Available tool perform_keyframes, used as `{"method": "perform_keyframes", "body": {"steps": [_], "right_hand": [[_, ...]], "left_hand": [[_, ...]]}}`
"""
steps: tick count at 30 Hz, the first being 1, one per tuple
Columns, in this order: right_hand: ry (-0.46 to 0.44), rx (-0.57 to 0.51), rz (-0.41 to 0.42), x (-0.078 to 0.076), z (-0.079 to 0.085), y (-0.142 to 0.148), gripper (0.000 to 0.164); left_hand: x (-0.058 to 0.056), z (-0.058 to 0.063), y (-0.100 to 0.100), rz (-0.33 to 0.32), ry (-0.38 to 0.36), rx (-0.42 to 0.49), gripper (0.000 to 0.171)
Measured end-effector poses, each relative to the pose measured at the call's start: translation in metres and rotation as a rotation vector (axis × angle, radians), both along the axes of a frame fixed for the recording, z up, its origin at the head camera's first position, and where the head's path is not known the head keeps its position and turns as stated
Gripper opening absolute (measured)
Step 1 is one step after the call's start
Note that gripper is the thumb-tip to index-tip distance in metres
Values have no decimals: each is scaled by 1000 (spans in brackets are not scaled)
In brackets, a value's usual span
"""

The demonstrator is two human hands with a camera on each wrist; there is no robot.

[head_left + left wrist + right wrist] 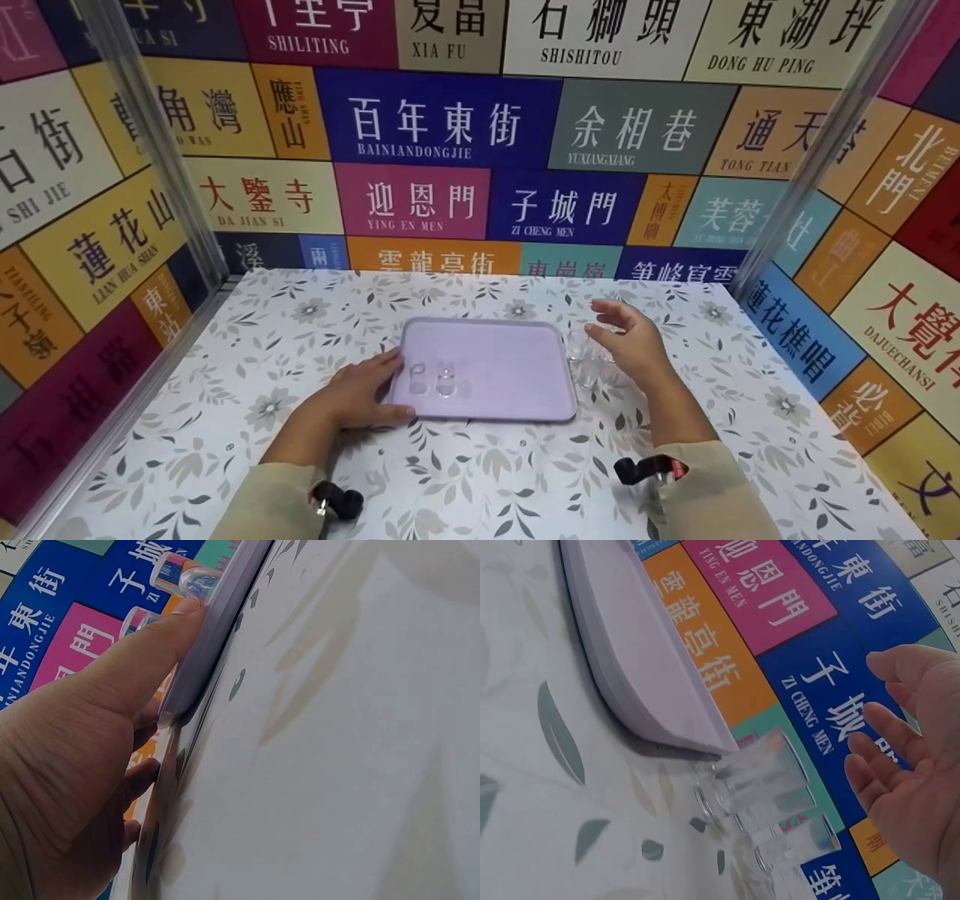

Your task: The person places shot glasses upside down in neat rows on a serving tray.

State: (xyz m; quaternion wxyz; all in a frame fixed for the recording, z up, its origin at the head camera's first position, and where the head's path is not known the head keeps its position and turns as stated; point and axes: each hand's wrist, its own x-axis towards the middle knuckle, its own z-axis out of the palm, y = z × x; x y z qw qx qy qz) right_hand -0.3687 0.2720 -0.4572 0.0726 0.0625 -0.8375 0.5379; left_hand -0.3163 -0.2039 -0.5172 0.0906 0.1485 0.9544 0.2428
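A light purple tray (495,367) lies on the table with two small clear glasses, one glass (445,381) beside another glass (418,379), at its left end. My left hand (360,391) rests at the tray's near left corner. Its straight thumb (154,645) touches the front rim while the fingers lie along the left side. Several more clear glasses (591,369) stand close together off the tray's right edge. Over them hovers my right hand (630,341), fingers loosely bent and holding nothing. In the right wrist view a gap separates it from the glasses (761,780).
A white cloth with grey leaves and flowers covers the table (480,480). Walls of coloured sign panels (442,124) rise behind it and at both sides. Metal posts (810,165) stand at the back corners.
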Motion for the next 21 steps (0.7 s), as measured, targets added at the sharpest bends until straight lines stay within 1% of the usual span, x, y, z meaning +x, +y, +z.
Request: {"method": "perform_keyframes", "body": {"steps": [5, 8, 12, 17, 21], "right_hand": [[-42, 10, -50, -2, -5, 26, 66], [-57, 16, -61, -5, -10, 37, 73], [-87, 25, -59, -9, -21, 47, 77], [-183, 37, -55, -13, -33, 56, 79], [-269, 66, -64, -15, -41, 57, 78]], "left_hand": [[-1, -1, -1, 10, -11, -3, 115], [-1, -2, -1, 11, -10, -5, 114], [-1, -2, -2, 8, -9, 1, 114], [0, 0, 0, -13, 7, -13, 112], [-1, 0, 1, -9, 1, -18, 113]]}}
